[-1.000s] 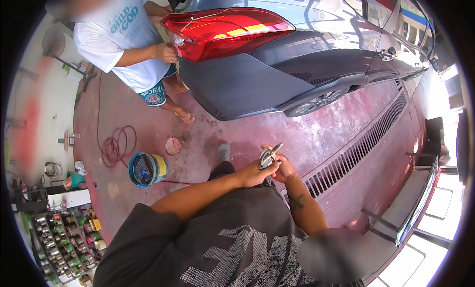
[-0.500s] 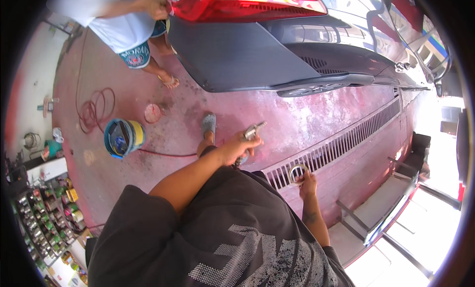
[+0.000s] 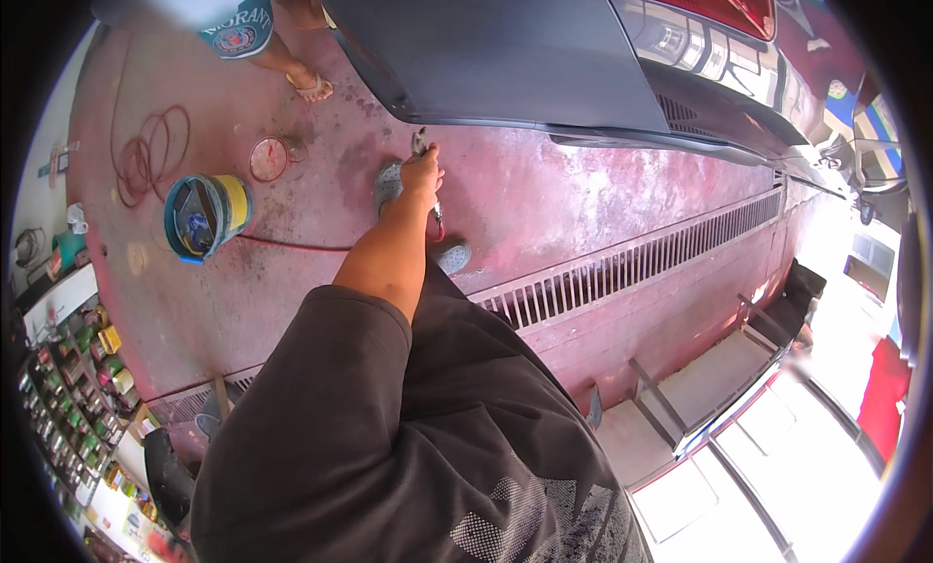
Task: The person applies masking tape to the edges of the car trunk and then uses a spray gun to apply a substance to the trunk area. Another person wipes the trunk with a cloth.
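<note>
My left hand point(image 3: 421, 179) is closed around a silver metal air gun point(image 3: 419, 138), its tip pointing away from me. From the bottom of the grip a red hose end point(image 3: 438, 231) hangs down. The tool is small here, so its exact kind is hard to confirm. Just beyond its tip is the lower edge of a car's grey bumper point(image 3: 505, 58); I cannot tell whether they touch. The car's red tail light point(image 3: 743, 1) shows at the top right. My right hand is out of view.
At upper left stands another person point(image 3: 282, 63) in shorts and sandals. A blue-and-yellow bucket point(image 3: 236, 205), a round pinkish lid-like disc point(image 3: 269, 160) and a coiled red hose point(image 3: 154, 155) are on the floor. A drain grate point(image 3: 622, 270) crosses the right side; shelves of cans point(image 3: 63, 408) stand left.
My left hand has reached forward with the air gun, up to the bumper edge. My right hand, which held a tape roll, has left the view. The view has shifted across the car.
</note>
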`<state>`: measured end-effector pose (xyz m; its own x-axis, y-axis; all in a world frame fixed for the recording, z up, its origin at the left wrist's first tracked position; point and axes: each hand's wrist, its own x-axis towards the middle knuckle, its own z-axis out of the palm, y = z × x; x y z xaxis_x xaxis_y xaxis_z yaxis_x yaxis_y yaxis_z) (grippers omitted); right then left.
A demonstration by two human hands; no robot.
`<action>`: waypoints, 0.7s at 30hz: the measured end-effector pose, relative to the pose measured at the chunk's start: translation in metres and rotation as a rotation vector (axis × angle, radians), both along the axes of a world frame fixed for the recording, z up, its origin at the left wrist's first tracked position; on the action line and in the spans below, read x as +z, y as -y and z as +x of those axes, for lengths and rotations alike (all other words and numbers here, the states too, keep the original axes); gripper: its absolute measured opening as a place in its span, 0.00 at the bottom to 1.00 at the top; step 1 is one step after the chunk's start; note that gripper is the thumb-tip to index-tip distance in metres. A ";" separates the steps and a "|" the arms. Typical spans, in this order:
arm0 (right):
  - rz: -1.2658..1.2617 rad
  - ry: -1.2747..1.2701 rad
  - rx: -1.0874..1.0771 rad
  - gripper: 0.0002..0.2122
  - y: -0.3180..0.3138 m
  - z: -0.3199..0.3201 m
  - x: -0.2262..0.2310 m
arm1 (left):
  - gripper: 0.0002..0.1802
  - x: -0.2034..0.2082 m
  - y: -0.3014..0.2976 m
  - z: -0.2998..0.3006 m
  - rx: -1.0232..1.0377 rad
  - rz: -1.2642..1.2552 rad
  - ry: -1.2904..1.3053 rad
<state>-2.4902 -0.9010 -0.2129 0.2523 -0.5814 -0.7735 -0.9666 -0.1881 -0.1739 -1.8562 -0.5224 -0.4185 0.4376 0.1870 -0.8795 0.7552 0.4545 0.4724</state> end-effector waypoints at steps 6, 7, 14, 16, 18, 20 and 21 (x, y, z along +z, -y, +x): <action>0.009 -0.005 -0.019 0.24 -0.036 0.037 0.021 | 0.13 -0.017 -0.045 0.012 0.042 -0.125 -0.057; 0.017 -0.005 -0.010 0.24 -0.039 0.048 0.019 | 0.13 -0.020 -0.057 0.018 0.055 -0.123 -0.059; 0.032 -0.012 0.072 0.24 -0.069 0.124 0.021 | 0.12 -0.032 -0.154 0.078 0.035 -0.145 -0.060; 0.028 -0.011 0.090 0.24 -0.080 0.143 0.023 | 0.11 -0.028 -0.177 0.106 0.018 -0.116 -0.080; 0.027 -0.008 0.109 0.24 -0.086 0.162 0.027 | 0.11 -0.023 -0.203 0.134 0.018 -0.100 -0.090; 0.018 0.002 0.117 0.25 -0.092 0.180 0.029 | 0.10 -0.013 -0.223 0.157 0.034 -0.069 -0.055; 0.018 0.016 0.122 0.25 -0.094 0.189 0.029 | 0.10 -0.006 -0.234 0.169 0.043 -0.050 -0.023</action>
<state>-2.3011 -0.8075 -0.1836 0.3324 -0.5314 -0.7792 -0.9339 -0.3009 -0.1932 -1.6870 -0.2888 -0.4245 0.4098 0.1609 -0.8979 0.7446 0.5095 0.4312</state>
